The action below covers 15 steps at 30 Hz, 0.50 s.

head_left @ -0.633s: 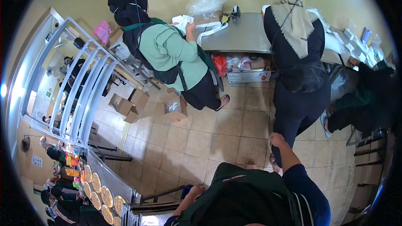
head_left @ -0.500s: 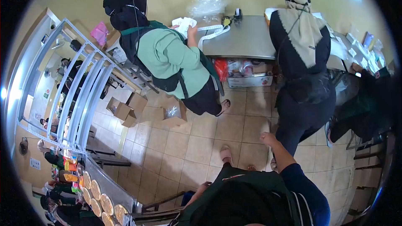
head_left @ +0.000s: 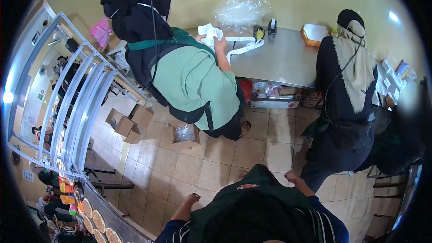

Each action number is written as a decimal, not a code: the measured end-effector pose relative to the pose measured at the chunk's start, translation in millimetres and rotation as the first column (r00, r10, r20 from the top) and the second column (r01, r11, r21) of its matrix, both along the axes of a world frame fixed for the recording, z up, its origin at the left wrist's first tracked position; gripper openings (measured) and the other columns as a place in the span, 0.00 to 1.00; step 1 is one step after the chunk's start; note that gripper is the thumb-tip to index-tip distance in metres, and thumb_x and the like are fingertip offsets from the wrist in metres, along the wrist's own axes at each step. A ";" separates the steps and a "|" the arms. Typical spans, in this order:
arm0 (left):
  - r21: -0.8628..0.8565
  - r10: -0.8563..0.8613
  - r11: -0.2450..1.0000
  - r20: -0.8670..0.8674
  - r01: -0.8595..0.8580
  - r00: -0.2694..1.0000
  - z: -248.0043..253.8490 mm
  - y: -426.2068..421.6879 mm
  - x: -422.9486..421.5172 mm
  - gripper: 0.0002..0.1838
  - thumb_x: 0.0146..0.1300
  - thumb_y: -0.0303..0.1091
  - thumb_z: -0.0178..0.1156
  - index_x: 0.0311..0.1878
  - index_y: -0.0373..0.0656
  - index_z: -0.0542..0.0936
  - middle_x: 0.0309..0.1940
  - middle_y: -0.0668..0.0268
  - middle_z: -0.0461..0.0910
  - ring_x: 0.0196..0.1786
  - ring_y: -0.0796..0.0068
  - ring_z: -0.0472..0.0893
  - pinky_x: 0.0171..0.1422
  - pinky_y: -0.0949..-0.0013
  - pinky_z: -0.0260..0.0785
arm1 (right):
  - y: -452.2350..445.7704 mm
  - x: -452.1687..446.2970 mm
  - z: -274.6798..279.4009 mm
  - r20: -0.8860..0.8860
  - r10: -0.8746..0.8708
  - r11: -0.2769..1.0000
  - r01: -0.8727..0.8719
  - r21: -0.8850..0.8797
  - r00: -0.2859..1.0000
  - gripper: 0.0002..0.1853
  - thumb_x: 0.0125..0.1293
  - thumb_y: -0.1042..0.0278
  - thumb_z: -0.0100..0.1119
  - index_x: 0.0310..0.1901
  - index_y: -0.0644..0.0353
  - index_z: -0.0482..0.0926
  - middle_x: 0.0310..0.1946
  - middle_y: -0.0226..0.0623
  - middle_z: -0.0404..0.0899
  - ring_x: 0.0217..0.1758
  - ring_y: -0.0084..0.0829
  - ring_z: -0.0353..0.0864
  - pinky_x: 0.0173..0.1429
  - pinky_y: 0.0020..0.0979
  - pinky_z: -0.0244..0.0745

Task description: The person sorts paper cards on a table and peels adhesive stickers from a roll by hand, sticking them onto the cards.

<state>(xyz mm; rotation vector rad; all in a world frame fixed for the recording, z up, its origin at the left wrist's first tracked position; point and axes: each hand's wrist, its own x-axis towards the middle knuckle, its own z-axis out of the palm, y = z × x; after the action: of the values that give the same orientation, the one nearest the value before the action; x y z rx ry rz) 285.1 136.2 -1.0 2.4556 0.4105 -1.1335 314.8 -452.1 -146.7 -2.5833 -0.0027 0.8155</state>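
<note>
Holds left hand and right hand either side of the dark green apron, perhaps for balance, apparently empty but with finger closure unclear, well apart from the open carton on the floor.

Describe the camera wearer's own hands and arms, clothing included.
The left hand and right hand show no gloves, and the forearms are bare. The sleeves are dark blue, ending around the elbows, with white stripes near the shoulders. A dark green garment over the torso bears a small red-and-white mark.
</note>
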 end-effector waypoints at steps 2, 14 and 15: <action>0.002 -0.108 0.994 -0.160 0.109 0.981 -0.6 -2.9 21.0 0.23 0.54 0.51 0.50 0.48 0.46 0.75 0.42 0.55 0.77 0.48 0.56 0.75 0.52 0.60 0.66 | 23.0 26.9 92.3 -0.202 -0.402 0.899 0.426 0.096 0.893 0.16 0.51 0.54 0.50 0.27 0.58 0.79 0.30 0.45 0.78 0.35 0.43 0.76 0.43 0.41 0.71; -0.335 -0.185 0.921 0.066 0.196 0.981 22.1 -143.5 166.9 0.21 0.58 0.47 0.48 0.51 0.47 0.71 0.40 0.55 0.77 0.45 0.55 0.75 0.51 0.61 0.66 | 14.3 234.7 224.3 0.310 -0.275 0.904 0.355 -0.240 0.910 0.33 0.51 0.64 0.57 0.59 0.55 0.57 0.56 0.50 0.61 0.55 0.45 0.65 0.55 0.41 0.62; -0.334 -0.171 0.925 0.056 0.180 0.984 26.4 -148.2 174.4 0.21 0.58 0.47 0.48 0.51 0.47 0.71 0.40 0.55 0.77 0.45 0.55 0.75 0.51 0.61 0.66 | 9.6 258.0 233.7 0.435 -0.176 0.889 0.332 -0.314 0.883 0.34 0.52 0.66 0.55 0.62 0.54 0.54 0.57 0.48 0.59 0.58 0.45 0.62 0.59 0.41 0.59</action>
<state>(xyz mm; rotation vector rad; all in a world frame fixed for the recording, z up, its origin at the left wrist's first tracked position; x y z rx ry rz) 459.5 -12.0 25.4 2.2313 -0.0171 -1.1339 572.8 -442.5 86.9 -2.9809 0.4146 0.1906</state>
